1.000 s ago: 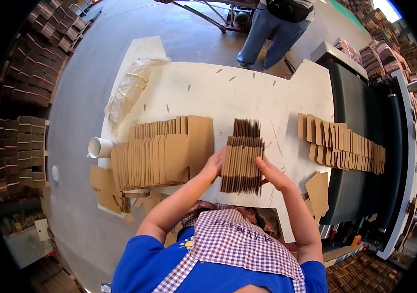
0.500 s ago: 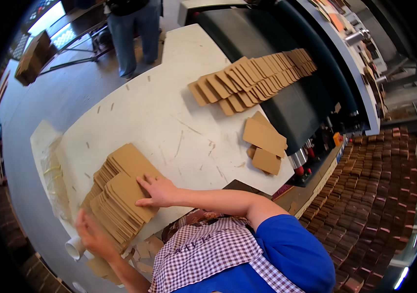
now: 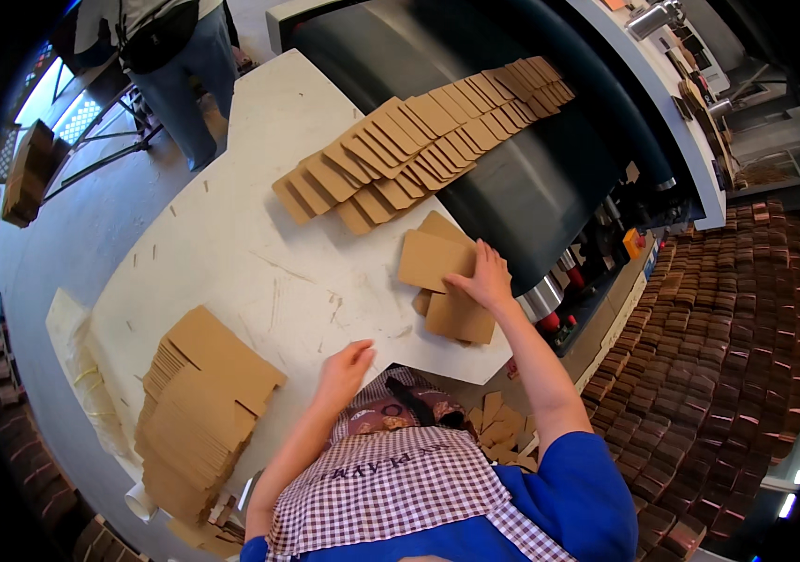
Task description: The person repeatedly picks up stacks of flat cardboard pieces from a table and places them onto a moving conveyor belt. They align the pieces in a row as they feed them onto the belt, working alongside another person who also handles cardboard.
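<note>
My right hand point(image 3: 486, 279) grips the right end of a flat brown cardboard piece point(image 3: 433, 259), thumb on top and fingers at its far edge. More loose cardboard pieces point(image 3: 461, 317) lie partly under it on the white table point(image 3: 222, 253). My left hand point(image 3: 344, 373) is over the table's near edge, holding nothing, its fingers stretched out toward the right. A fanned stack of cardboard pieces point(image 3: 199, 398) rests at the table's left end, apart from both hands.
Overlapping rows of cardboard pieces point(image 3: 419, 131) run from a dark conveyor belt point(image 3: 522, 187) onto the table. A person point(image 3: 180, 84) stands beyond the table at the far left. Many stacked brown pieces point(image 3: 700, 375) fill the right side. Cardboard scraps point(image 3: 498, 426) lie below the near edge.
My right hand has left the fanned stack and moved right to the loose cardboard. My left hand has come away from the stack's left side toward the middle. The view has shifted.
</note>
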A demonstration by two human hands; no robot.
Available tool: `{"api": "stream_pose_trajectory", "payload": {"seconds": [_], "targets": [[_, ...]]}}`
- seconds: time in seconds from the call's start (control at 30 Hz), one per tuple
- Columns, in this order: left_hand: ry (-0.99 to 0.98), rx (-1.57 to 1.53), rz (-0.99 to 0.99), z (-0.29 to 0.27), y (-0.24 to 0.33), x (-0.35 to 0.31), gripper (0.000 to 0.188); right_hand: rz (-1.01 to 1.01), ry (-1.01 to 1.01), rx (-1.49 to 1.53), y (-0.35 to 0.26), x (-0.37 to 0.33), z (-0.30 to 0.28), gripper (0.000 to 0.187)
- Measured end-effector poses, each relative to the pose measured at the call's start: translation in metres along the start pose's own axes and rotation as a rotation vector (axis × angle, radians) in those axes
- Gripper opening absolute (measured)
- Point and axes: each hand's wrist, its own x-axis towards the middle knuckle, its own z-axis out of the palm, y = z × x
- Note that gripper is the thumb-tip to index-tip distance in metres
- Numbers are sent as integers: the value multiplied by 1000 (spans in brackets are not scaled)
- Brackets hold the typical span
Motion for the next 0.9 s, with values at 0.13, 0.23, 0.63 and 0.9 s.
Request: {"api": "stream_pose_trajectory", "payload": {"seconds": [0.13, 0.23, 0.63, 0.9], "targets": [[34, -502, -410, 85, -13, 56, 39, 17, -16, -115, 30, -33, 13, 85], [106, -679, -454, 103, -26, 64, 32, 75, 25, -28, 33, -59, 19, 81], [316, -546, -344, 93, 20, 66, 26, 195, -64, 681, 71, -81, 34, 32], [577, 135, 106, 91, -19, 85, 38, 699, 277, 1304, 149, -94, 14, 25]]}}
